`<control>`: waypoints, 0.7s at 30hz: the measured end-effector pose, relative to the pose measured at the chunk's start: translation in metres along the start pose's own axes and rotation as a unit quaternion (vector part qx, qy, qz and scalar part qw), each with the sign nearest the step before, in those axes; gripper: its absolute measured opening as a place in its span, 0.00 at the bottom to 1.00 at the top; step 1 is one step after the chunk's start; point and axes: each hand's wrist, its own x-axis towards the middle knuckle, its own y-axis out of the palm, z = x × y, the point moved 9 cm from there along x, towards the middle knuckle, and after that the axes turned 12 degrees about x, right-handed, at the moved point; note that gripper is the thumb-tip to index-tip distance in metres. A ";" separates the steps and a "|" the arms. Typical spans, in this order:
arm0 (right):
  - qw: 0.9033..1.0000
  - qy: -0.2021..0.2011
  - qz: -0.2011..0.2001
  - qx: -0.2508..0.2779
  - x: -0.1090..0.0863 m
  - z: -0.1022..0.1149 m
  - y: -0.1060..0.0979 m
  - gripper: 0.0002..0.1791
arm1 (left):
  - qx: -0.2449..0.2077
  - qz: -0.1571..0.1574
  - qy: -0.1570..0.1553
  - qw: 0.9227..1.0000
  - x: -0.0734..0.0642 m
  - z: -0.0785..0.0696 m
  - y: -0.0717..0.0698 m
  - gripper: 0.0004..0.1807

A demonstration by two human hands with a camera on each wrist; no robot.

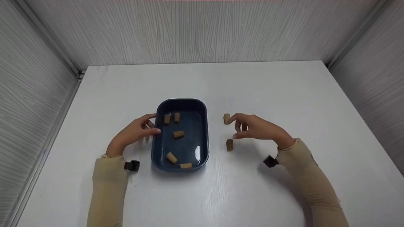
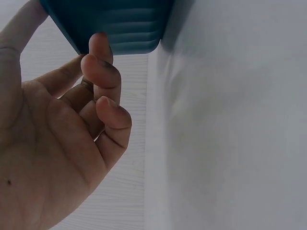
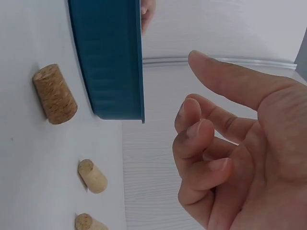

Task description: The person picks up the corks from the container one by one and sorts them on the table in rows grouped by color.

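My left hand (image 1: 135,130) holds the left wall of a dark blue tray (image 1: 206,132), its thumb over the rim and its other fingers outside. In the left wrist view several fingers are curled beside the tray's corner (image 2: 134,28). Several tapered corks lie in the tray, among them a cork (image 1: 178,134) near its middle. My right hand (image 1: 257,126) hovers right of the tray with nothing in it, fingers loosely bent. Just by its fingertips are a light cork (image 1: 226,118) and a darker cork (image 1: 229,145). The right wrist view shows a third loose cork (image 3: 89,222), cut off by the frame.
The white table (image 1: 252,85) bears the tray and the loose corks. Grained panels stand behind it, such as the back wall (image 1: 202,31), and at both sides. Small black wrist devices (image 1: 132,165) sit on the sleeves.
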 end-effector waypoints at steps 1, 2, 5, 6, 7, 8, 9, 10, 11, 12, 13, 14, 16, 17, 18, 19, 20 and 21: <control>1.000 -0.006 0.004 0.003 0.002 0.004 0.001 0.23 | -0.001 0.000 0.000 1.000 0.000 0.000 0.000 0.43; 1.000 -0.011 0.006 0.004 0.004 0.007 0.003 0.23 | -0.001 0.000 0.000 1.000 0.000 0.001 0.000 0.43; 1.000 -0.024 0.011 0.001 0.012 0.017 0.008 0.24 | 0.002 0.000 0.002 1.000 0.001 0.001 0.000 0.42; 1.000 -0.026 0.011 -0.002 0.014 0.020 0.010 0.24 | 0.004 -0.002 0.003 1.000 0.001 0.002 0.000 0.42; 1.000 -0.027 0.013 -0.006 0.017 0.023 0.013 0.25 | 0.006 -0.002 0.003 1.000 0.001 0.002 0.000 0.42; 0.999 -0.026 0.016 -0.015 0.020 0.026 0.016 0.26 | 0.008 -0.002 0.001 1.000 0.000 0.003 0.001 0.42; 0.999 -0.026 0.020 -0.024 0.023 0.029 0.020 0.27 | 0.009 -0.002 0.001 1.000 0.000 0.003 0.001 0.42; 0.999 -0.026 0.025 -0.033 0.025 0.032 0.023 0.27 | 0.011 -0.002 0.001 1.000 -0.001 0.004 0.001 0.42; 0.998 -0.029 0.030 -0.041 0.028 0.035 0.027 0.28 | 0.010 -0.003 0.001 1.000 -0.001 0.004 0.001 0.42; 0.998 -0.032 0.036 -0.045 0.030 0.038 0.031 0.28 | 0.010 -0.003 0.002 1.000 0.000 0.004 0.002 0.42; 0.997 -0.037 0.042 -0.049 0.032 0.040 0.034 0.28 | 0.009 -0.004 0.002 1.000 0.000 0.005 0.002 0.42; 0.997 -0.041 0.047 -0.051 0.033 0.042 0.037 0.28 | 0.009 -0.005 0.004 1.000 0.000 0.005 0.002 0.42; 0.996 -0.047 0.056 -0.049 0.036 0.045 0.042 0.27 | 0.007 -0.005 0.004 1.000 0.001 0.006 0.003 0.42; 0.996 -0.050 0.059 -0.047 0.037 0.046 0.044 0.27 | 0.007 -0.006 0.003 1.000 0.002 0.006 0.004 0.42; 0.996 -0.052 0.061 -0.045 0.038 0.046 0.045 0.27 | 0.008 -0.005 0.001 1.000 0.002 0.006 0.004 0.42; 0.996 -0.054 0.061 -0.043 0.040 0.047 0.046 0.26 | 0.009 -0.005 0.000 1.000 0.002 0.006 0.004 0.42; 0.996 -0.056 0.061 -0.041 0.041 0.049 0.047 0.26 | 0.010 -0.004 0.000 1.000 0.002 0.006 0.004 0.42; 0.996 -0.060 0.060 -0.039 0.043 0.050 0.049 0.26 | 0.010 -0.004 -0.001 1.000 0.002 0.005 0.003 0.42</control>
